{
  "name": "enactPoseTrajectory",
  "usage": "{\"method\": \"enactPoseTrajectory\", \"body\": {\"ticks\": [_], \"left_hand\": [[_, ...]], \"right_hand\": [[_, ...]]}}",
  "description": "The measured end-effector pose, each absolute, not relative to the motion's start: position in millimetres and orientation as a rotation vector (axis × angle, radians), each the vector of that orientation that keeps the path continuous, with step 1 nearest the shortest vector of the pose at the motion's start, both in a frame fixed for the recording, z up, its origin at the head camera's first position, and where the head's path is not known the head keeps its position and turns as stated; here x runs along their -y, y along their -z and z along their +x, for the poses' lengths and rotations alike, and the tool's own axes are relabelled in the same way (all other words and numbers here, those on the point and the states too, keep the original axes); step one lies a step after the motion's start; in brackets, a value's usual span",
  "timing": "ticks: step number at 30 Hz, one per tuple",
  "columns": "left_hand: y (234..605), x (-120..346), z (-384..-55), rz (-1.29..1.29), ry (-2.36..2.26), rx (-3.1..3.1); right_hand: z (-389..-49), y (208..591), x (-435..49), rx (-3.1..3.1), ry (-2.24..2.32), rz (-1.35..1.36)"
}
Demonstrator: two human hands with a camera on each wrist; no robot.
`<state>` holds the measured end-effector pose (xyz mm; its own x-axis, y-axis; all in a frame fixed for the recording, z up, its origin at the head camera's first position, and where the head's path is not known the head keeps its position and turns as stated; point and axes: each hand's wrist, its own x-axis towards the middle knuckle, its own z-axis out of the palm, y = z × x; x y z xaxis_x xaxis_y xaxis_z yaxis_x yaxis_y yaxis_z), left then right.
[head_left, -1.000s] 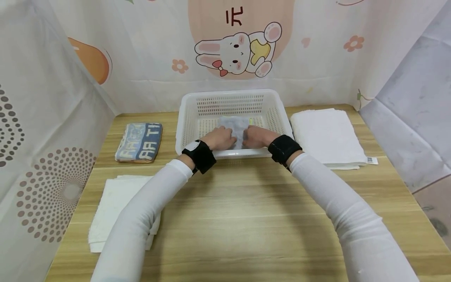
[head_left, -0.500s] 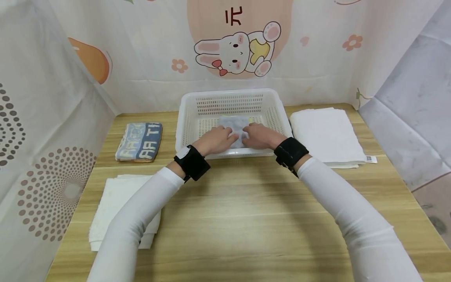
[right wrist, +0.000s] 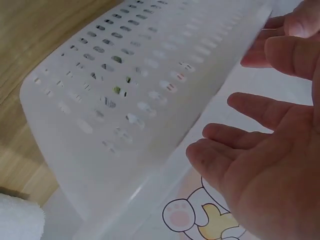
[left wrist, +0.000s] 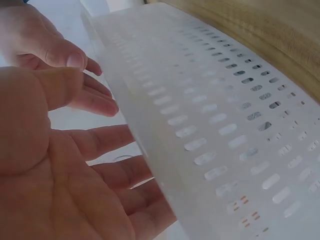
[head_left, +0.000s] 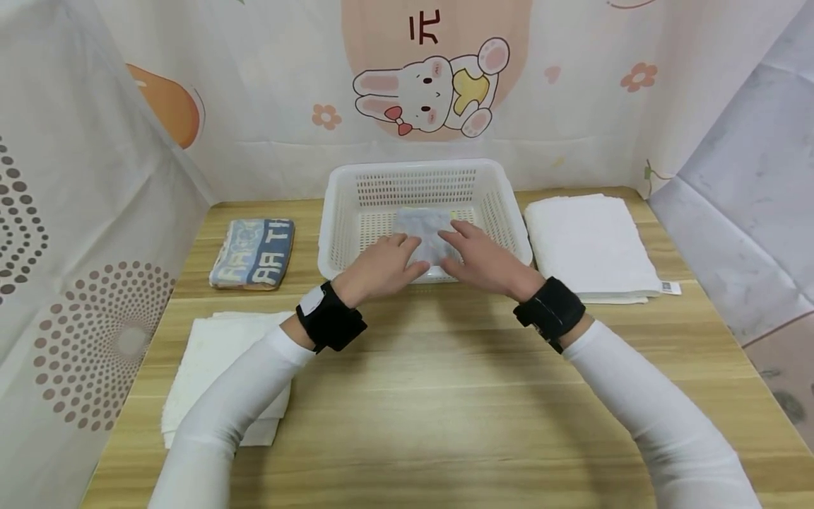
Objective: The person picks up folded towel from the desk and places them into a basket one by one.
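Observation:
A white perforated plastic basket (head_left: pixel 343 212) stands at the back of the table. On its floor lies a folded greyish-blue cloth (head_left: pixel 422 223), partly hidden by my fingers. My left hand (head_left: pixel 381 265) is over the basket's near rim, its fingers extended and holding nothing. Opposite it, my right hand (head_left: pixel 486 258) hovers at the same rim with spread, loosely bent fingers and nothing in them. Both wrist views show the hands at the basket's rim, with the left hand's fingertips (left wrist: pixel 145 175) passing behind the edge.
A blue patterned folded towel (head_left: pixel 254 254) lies left of the basket. Nearer on the left is a white folded towel (head_left: pixel 222 360), partly covered by my left sleeve. A larger white folded towel (head_left: pixel 591 247) sits to the right. A printed curtain (head_left: pixel 273 92) hangs behind the table.
Both hands have drawn back from the cloth, up and toward me to the basket's near rim, and their fingers have straightened. The cloth stays in the basket.

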<state>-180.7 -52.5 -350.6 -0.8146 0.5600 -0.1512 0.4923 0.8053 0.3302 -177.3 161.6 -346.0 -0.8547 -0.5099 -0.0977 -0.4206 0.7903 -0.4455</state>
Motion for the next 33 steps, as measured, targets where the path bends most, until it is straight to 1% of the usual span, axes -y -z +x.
{"method": "enactPoseTrajectory", "body": {"ticks": [8,12,21,26,33], "left_hand": [[351.7,54.8,-159.7,0.941,-0.315,-2.864],[355.5,56.1,-148.9,0.961,-0.316,-2.904],[366.1,61.3,-123.9,1.026,-0.225,-3.054],[374.6,64.8,-107.9,1.083,-0.178,-3.126],[383.7,66.3,-90.6,1.1,-0.144,-3.125]], "right_hand": [[-151.4,354.6,-171.0,-2.853,0.626,-0.802],[-139.3,360.4,-173.8,-2.899,0.581,-0.847],[-111.8,368.3,-178.3,-2.955,0.52,-0.849],[-98.7,376.3,-177.3,-3.011,0.493,-0.907],[-80.5,388.0,-174.8,-3.014,0.469,-0.945]]}}
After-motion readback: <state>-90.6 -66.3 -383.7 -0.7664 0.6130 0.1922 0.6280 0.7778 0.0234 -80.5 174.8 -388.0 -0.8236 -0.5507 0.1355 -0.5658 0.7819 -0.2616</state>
